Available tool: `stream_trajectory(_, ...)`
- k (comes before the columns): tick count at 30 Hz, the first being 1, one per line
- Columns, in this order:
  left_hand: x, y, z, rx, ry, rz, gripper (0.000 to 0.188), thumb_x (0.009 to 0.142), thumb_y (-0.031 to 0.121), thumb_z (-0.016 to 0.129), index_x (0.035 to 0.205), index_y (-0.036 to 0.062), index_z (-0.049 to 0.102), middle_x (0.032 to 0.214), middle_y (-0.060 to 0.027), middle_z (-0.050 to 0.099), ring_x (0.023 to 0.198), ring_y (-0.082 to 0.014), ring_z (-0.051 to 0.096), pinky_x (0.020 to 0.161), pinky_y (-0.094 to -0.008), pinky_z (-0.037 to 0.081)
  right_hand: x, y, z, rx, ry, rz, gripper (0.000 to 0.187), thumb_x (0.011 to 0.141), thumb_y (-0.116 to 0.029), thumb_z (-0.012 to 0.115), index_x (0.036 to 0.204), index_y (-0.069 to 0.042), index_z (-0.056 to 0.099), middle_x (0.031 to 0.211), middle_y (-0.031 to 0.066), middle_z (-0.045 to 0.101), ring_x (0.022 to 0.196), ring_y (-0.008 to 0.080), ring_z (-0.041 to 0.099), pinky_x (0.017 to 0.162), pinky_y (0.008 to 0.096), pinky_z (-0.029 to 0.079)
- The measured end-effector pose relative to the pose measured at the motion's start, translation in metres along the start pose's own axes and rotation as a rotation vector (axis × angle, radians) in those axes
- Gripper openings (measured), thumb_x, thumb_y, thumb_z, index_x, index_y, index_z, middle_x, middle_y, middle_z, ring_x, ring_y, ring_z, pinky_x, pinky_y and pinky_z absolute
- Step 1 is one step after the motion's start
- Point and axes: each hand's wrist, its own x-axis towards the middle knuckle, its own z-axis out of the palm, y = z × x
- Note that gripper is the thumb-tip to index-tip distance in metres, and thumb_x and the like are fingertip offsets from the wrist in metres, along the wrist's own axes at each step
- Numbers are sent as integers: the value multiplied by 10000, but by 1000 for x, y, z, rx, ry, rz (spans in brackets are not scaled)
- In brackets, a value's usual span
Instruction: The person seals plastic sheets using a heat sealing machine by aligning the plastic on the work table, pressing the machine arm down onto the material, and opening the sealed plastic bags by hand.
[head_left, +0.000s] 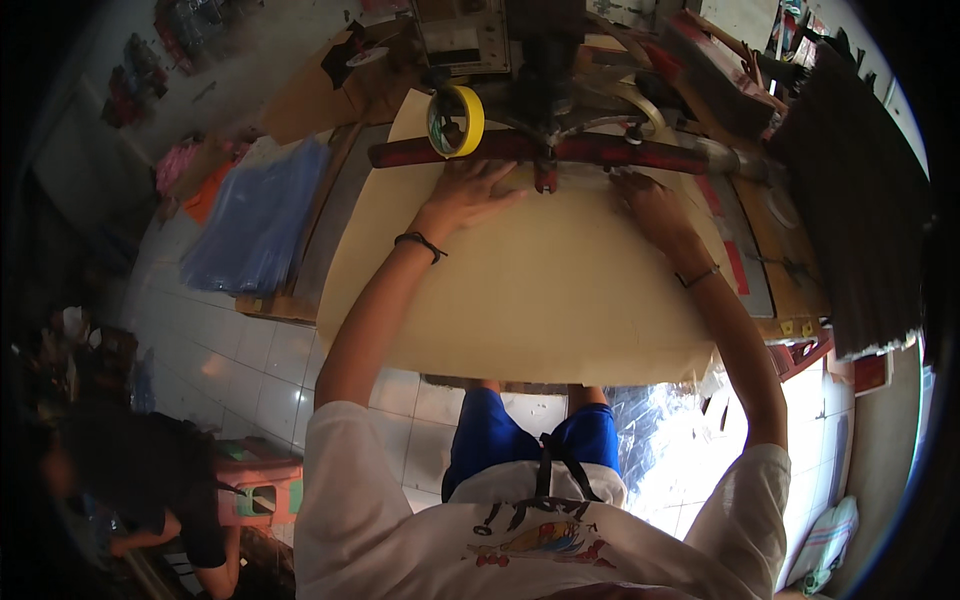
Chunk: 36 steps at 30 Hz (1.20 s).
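A large tan sheet (520, 290) covers the worktable and hangs over its front edge. My left hand (470, 197) lies on it near the far side, fingers spread, just in front of a dark red horizontal bar (630, 152). My right hand (650, 205) rests on the sheet to the right, its fingertips close to the bar and partly in shadow. Between my hands a small red metal piece (545, 178) sticks down from the machine (548, 80). A roll of yellow tape (467, 122) hangs at the bar's left part, above my left hand.
On the left of the table lies a stack of bluish clear plastic sheets (255, 215). Dark sheet material (850, 200) hangs at the right. Another person (140, 470) sits low at the lower left beside a red and green plastic stool (260, 485). White tiles (270, 350) cover the floor.
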Motion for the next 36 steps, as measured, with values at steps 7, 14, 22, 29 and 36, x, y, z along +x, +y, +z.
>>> stream_trajectory(7,14,-19,25,-142,200,163,397,1055,381,421,1289,113,599,1222,-130,664,1068,-396,626,980,-470,449,1,7,-9,123,-84,-76,447,1037,-283,484,1391,-18,548,1397,205,581,1356,329,508,1162,479,370)
stream_trajectory(14,9,5,-2,-323,60,138,327,1052,302,461,1278,107,593,1269,-130,592,1247,-346,512,1093,-488,358,4,5,-12,64,-121,-80,693,1031,-503,461,1453,47,444,1473,270,482,1431,374,402,1222,514,243)
stream_trajectory(22,13,16,2,-454,-21,208,398,1020,425,522,1327,177,579,1348,-68,545,1335,-316,451,1196,-540,222,-5,17,-30,79,-197,-74,663,961,-523,600,1368,-2,552,1495,207,473,1447,365,375,1243,496,193)
stream_trajectory(29,18,14,7,-368,-11,234,496,1003,497,532,1392,190,562,1487,-86,471,1431,-333,361,1208,-565,194,-8,18,-44,187,-262,-8,635,938,-508,644,1343,-24,576,1507,158,476,1457,346,350,1219,483,268)
stream_trajectory(36,18,13,5,-295,36,228,500,1004,481,536,1391,167,558,1484,-113,470,1427,-343,363,1211,-508,234,-11,7,-52,195,-273,56,673,915,-548,650,1362,-50,572,1470,113,496,1430,347,372,1205,502,291)
